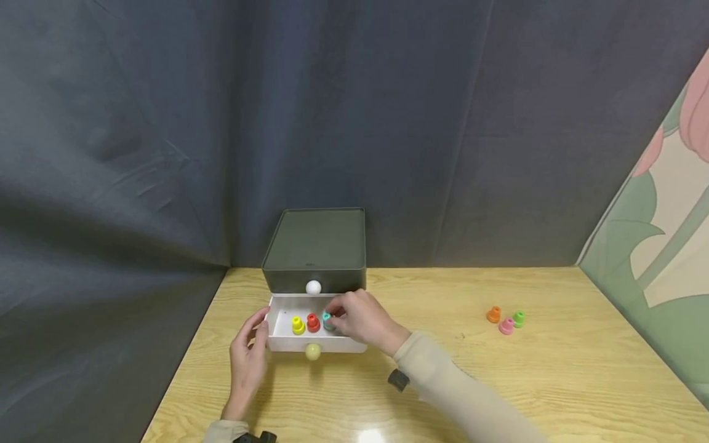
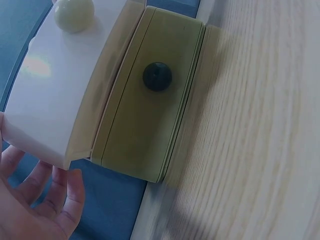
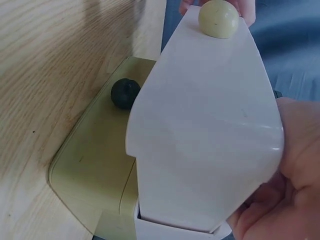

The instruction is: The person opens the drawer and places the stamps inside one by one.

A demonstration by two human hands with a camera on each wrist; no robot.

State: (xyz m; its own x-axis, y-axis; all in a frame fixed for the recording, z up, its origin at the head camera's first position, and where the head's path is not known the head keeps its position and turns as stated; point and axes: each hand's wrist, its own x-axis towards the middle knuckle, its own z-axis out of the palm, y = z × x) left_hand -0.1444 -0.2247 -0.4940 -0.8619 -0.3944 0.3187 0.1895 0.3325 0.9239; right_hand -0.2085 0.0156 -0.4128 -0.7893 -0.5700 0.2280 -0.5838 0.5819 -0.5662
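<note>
A white drawer point(image 1: 332, 344) with a pale yellow knob point(image 1: 312, 352) stands pulled out of a small chest point(image 1: 316, 240). In it sit a yellow stepped cone piece point(image 1: 298, 326), a red one point(image 1: 313, 323) and a teal one point(image 1: 327, 319). My right hand point(image 1: 362, 320) reaches over the drawer's right side and pinches the teal piece between thumb and fingers, partly covering it. My left hand point(image 1: 248, 357) holds the drawer's left side near the front corner. The left wrist view shows its fingers point(image 2: 57, 192) bent against the wall.
Orange point(image 1: 494, 314), pink point(image 1: 506, 326) and green point(image 1: 518, 319) cone pieces stand together on the wooden table point(image 1: 432, 307) to the right. The chest's top drawer has a white knob point(image 1: 313, 287); its olive bottom drawer point(image 2: 135, 125) has a dark knob. A dark curtain point(image 1: 354, 123) hangs behind.
</note>
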